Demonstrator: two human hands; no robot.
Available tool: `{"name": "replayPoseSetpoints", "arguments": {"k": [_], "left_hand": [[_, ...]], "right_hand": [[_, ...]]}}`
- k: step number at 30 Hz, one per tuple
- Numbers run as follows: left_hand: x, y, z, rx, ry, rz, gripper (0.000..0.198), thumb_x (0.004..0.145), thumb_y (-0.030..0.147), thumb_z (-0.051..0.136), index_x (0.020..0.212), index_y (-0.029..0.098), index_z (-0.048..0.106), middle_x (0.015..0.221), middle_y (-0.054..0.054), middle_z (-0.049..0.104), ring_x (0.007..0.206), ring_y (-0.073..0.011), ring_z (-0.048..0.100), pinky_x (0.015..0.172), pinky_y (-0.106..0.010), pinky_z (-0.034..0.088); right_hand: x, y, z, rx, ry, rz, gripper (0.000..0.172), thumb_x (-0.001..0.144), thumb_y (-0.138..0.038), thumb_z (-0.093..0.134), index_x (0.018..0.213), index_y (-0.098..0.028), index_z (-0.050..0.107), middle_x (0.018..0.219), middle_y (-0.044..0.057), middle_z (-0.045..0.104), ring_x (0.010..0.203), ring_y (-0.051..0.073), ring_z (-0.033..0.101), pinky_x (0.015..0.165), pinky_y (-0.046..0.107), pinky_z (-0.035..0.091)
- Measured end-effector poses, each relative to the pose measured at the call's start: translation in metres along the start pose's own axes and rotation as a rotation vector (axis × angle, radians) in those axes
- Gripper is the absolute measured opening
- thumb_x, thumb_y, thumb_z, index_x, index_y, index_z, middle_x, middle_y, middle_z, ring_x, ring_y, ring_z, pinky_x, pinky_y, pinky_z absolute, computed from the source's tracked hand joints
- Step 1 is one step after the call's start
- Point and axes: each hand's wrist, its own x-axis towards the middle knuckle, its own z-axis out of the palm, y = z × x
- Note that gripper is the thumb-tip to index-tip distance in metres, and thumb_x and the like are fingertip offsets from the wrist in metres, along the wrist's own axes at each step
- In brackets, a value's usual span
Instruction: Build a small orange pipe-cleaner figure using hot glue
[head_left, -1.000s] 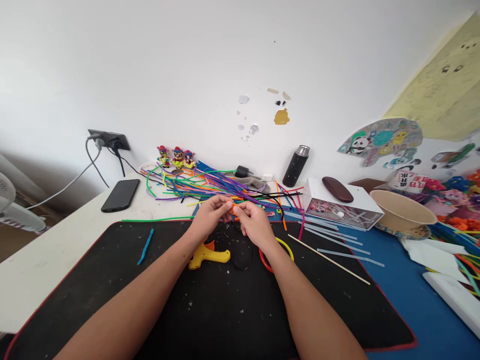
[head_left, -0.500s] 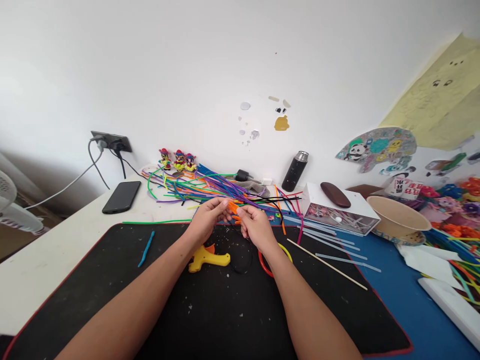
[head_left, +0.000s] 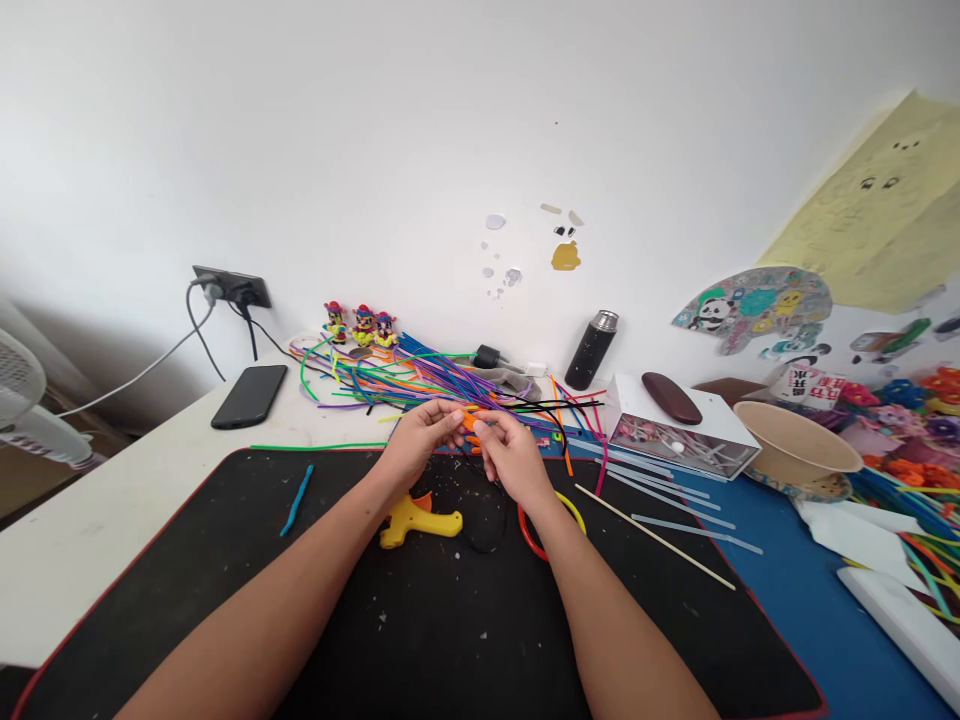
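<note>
My left hand and my right hand meet over the far edge of the black mat. Between their closed fingertips is a small piece of bent orange pipe cleaner, partly hidden by the fingers. Just below my left hand lies a yellow hot glue gun with an orange trigger. A red and yellow ring shows partly behind my right forearm. To the left, a twisted blue pipe cleaner rests on the mat.
Loose coloured pipe cleaners lie behind the hands. Clear glue sticks and a wooden stick are on the right, near a white box and a beige bowl. A black flask stands by the wall; a phone lies left.
The view has shifted slightly, so everything sits a little lower in the picture. Both hands stay together on the orange pipe cleaner, of which less shows between the fingers.
</note>
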Motion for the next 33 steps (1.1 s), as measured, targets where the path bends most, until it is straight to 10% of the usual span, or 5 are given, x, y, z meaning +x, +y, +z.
{"name": "replayPoseSetpoints", "arguments": {"k": [33], "left_hand": [[-0.0026, -0.0019, 0.0018, -0.098, -0.073, -0.077, 0.047, 0.063, 0.046, 0.098, 0.086, 0.014, 0.071, 0.066, -0.003, 0.071, 0.058, -0.0126, 0.064, 0.057, -0.022, 0.048]], "right_hand": [[-0.0005, -0.0019, -0.0017, -0.112, -0.003, -0.034, 0.03, 0.092, -0.048, 0.063, 0.09, -0.018, 0.068, 0.057, -0.004, 0.061, 0.036, 0.009, 0.045, 0.039, 0.023, 0.032]]}}
